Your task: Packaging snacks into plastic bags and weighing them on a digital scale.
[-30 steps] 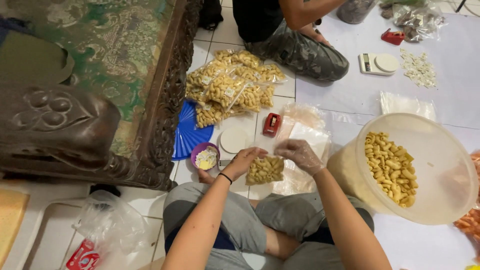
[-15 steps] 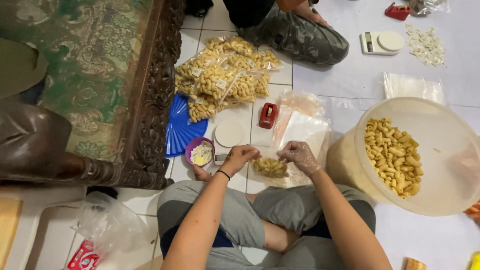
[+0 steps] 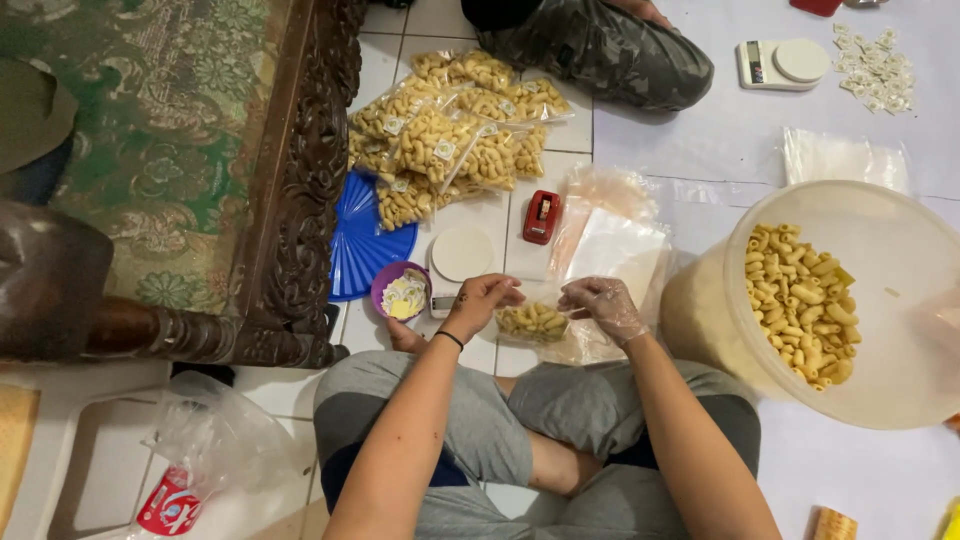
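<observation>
A small clear bag of yellow tube snacks (image 3: 533,320) hangs between my hands above the tiled floor. My left hand (image 3: 482,304), with a black band at the wrist, pinches the bag's top left corner. My right hand (image 3: 604,306), in a thin clear glove, pinches the top right corner. Just beyond my left hand lie a white round kitchen scale (image 3: 460,256) and a purple bowl of small paper labels (image 3: 402,291). To my right stands a big translucent tub (image 3: 905,250) partly filled with the same snacks.
A pile of filled snack bags (image 3: 450,140) lies on a blue fan (image 3: 365,250) beside a carved wooden sofa (image 3: 300,200). A red tape dispenser (image 3: 541,217), empty plastic bags (image 3: 610,250), another person's knee (image 3: 610,55) and a second scale (image 3: 785,62) are ahead.
The bag dropped lower and flattened between my hands, which now grip its top corners. The view shifted slightly forward and down.
</observation>
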